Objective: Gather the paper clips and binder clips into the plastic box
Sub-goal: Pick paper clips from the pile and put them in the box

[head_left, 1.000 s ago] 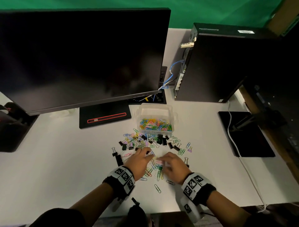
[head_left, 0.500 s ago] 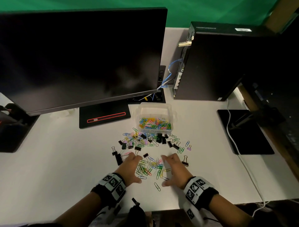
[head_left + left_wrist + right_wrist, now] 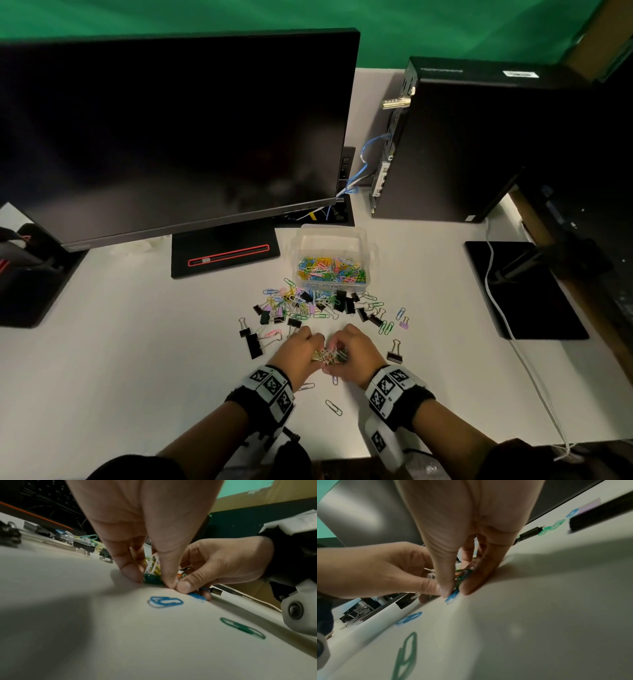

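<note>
On the white desk, my left hand and right hand meet with curled fingers round one small bunch of coloured paper clips. In the left wrist view the left hand pinches the bunch against the desk, thumb to thumb with the right hand. The right wrist view shows the right hand pinching the same clips. The clear plastic box, part filled with paper clips, stands beyond the hands. Between box and hands lie loose paper clips and black binder clips.
Stray paper clips lie near my wrists: a blue one and a green one. Black binder clips sit left and right of the hands. A monitor and a computer case stand behind the box.
Half a second ago both hands lay spread on either side of the clips. They have since drawn together and curled round the bunch.
</note>
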`<state>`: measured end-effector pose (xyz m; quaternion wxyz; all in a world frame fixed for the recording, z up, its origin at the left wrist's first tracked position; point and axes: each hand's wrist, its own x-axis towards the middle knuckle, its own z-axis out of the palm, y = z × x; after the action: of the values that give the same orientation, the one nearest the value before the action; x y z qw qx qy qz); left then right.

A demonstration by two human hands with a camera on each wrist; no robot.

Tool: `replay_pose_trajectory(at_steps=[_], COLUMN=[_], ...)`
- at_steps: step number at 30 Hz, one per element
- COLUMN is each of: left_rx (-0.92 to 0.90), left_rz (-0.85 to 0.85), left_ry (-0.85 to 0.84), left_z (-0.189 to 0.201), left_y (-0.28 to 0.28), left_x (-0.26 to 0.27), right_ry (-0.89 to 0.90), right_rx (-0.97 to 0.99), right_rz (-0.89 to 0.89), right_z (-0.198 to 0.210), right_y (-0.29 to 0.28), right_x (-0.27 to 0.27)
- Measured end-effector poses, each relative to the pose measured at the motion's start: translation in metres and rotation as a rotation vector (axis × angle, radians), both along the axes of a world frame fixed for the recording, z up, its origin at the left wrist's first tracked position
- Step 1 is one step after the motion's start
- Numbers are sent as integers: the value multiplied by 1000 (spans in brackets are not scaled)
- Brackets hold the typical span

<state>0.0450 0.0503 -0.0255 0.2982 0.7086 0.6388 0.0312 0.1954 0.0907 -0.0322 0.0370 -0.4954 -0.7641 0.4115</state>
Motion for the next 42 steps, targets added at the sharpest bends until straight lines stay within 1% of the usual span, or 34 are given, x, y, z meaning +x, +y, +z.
replay_pose_trajectory(at_steps=[2,4,8,11,13,16,20,24,27,30,33,35,38,40,42], left_rx=[-10,-36,-70,-89,-73,-25,9,37,17,-13,38,103,179,147,111], left_rz=[-25,-9,82,158,194,223,279,379,422,405,365,304,231,176,75], left_ry=[18,-10,-166,-290,-304,-283,-330,-361,-400,-384,-354,-306,-252,-207,-138], left_z=[1,2,9,21,31,45,59,58,47,40,41,44,41,38,32], left_y=[3,6,16,33,49,77,112,138,148,148,142,133,115,105,94], left_x=[-2,-6,-21,-30,-33,-33,-26,-16,-12,-12,-14,-16,-19,-20,-21], right_ry=[-8,-11,35,84,111,131,132,133,200,267,310,284,195,158,145], right_rx=[15,26,15,-8,-10,-41,-56,-35,-86,-86,-46,-2,68,75,97], right_rz=[21,17,-51,-108,-166,-250,-262,-256,-297,-353,-425,-440,-376,-311,-269], right_z=[1,3,7,9,8,10,21,35,49,61,64,62,58,57,57], right_y=[4,8,21,29,36,43,54,75,95,116,132,138,142,139,133], right_x=[0,1,10,20,25,29,30,24,17,8,1,-3,-6,-7,-6])
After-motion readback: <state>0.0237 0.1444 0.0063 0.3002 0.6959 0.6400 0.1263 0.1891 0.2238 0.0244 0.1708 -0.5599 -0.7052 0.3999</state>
